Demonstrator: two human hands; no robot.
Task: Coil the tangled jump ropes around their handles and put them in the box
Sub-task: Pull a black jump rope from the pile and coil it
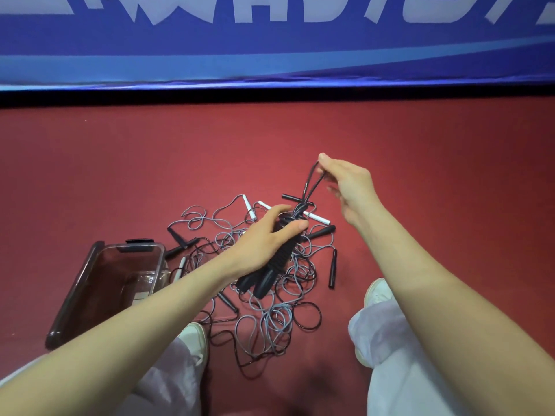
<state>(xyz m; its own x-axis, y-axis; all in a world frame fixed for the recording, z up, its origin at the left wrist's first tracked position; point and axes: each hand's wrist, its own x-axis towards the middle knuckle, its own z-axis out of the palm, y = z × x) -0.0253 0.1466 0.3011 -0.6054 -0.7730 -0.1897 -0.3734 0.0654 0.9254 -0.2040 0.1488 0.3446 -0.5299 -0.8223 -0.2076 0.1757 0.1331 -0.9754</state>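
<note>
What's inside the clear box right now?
Nothing shows inside the box but its see-through floor. The left forearm covers its near right corner, so that part is hidden.

Sports hall, red court floor [420, 139], blue banner [270, 49]

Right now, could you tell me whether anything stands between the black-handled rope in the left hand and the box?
Nothing visible does. The left hand grips the black ribbed handles, and the clear brown plastic box sits open to their left. Only loose tangled ropes lie low between them.
</note>
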